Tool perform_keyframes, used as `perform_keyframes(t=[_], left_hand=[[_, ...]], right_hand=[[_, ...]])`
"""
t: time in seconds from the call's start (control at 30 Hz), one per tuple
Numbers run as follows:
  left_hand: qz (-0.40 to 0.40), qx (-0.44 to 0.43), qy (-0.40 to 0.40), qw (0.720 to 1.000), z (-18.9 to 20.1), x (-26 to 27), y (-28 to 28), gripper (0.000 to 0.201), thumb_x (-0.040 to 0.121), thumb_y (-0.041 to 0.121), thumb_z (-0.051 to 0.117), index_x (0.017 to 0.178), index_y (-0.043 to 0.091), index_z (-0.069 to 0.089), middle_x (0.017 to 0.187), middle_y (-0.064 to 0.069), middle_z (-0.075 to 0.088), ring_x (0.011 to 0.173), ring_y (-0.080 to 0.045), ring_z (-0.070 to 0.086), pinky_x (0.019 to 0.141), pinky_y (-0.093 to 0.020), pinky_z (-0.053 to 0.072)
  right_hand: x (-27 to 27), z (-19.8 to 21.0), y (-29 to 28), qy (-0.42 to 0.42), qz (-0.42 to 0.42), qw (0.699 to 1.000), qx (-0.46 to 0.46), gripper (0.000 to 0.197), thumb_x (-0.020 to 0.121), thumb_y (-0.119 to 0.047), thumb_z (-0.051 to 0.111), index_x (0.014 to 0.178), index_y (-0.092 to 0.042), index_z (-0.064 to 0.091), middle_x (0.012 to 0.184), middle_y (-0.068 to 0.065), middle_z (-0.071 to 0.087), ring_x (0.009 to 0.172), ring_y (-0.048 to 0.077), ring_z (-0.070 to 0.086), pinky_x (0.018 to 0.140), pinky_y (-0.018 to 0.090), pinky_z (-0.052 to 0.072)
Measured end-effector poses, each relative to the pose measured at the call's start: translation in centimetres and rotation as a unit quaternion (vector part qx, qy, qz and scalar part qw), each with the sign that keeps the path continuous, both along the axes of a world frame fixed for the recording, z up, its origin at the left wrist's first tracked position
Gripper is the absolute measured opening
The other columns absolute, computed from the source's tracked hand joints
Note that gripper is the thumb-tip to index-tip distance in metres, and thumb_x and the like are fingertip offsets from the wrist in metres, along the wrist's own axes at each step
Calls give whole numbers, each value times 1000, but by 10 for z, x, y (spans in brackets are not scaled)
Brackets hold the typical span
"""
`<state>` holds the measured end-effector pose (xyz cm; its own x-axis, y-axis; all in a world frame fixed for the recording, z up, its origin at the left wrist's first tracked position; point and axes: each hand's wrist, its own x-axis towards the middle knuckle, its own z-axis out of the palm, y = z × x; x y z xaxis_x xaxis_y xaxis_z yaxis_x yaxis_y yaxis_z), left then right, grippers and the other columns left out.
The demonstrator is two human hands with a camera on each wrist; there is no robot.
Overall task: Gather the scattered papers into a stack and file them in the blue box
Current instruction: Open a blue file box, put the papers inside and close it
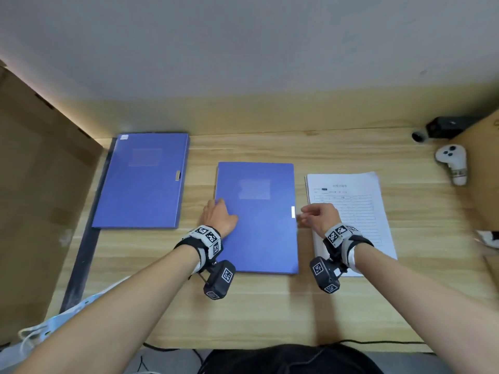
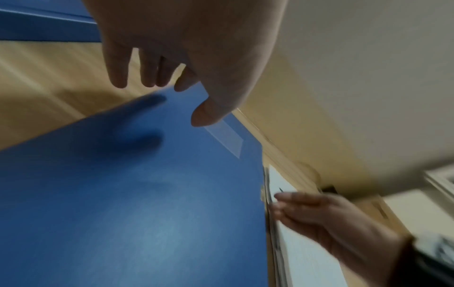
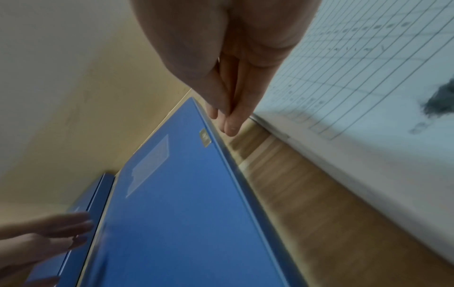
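Wooden desk (image 1: pixel 270 306) at mid-task: papers (image 1: pixel 351 211) sit stacked toward its right edge beside the closed blue box (image 1: pixel 259 233) at centre, left hand (image 1: pixel 218 215) flat on its lid, right hand (image 1: pixel 320 215) loose-fingered, empty, at the clasp; filing remains.

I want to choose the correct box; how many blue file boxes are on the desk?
2. One blue box lies closed at the far left; the other blue box lies closed in the middle, between both hands, left of the paper stack.
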<state>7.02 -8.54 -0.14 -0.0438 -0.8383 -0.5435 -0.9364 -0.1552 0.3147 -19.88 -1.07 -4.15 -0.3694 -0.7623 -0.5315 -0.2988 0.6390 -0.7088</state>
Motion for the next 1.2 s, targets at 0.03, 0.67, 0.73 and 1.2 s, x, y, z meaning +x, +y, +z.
perform_keyframes(t=[0.03, 0.67, 0.73, 1.2], left_hand=[[-41, -10, 0, 999, 5, -10, 3, 53, 88, 27, 53, 135, 5, 44, 141, -17, 44, 130, -36, 45, 102, -43, 43], [-117, 18, -126, 985, -9, -154, 39, 48, 83, 63, 57, 79, 15, 52, 83, -3, 57, 90, -27, 60, 67, -31, 39], [-87, 26, -106, 990, -9, -154, 39, 48, 81, 60, 59, 70, 15, 49, 82, -4, 62, 82, -28, 59, 64, -31, 39], [189, 117, 200, 954, 79, -98, 31, 25, 73, 31, 61, 84, 10, 58, 78, -6, 47, 83, -22, 53, 58, -46, 62]], right_hand=[[-5, 2, 1, -6, -3, 1000, -5, 29, 79, 9, 65, 80, -19, 71, 78, 5, 75, 81, 22, 73, 88, 42, 58], [-70, -17, 22, -38, 37, 998, -19, 39, 79, 5, 48, 67, -22, 73, 73, 0, 76, 68, 17, 71, 82, 44, 60], [-68, -20, 18, -48, 44, 998, -19, 39, 79, 4, 47, 68, -22, 74, 75, 1, 76, 71, 19, 72, 82, 43, 60], [-8, -5, -12, 78, 296, 946, -106, 41, 85, 0, 58, 125, -10, 63, 143, 14, 47, 132, 29, 41, 107, 21, 27]])
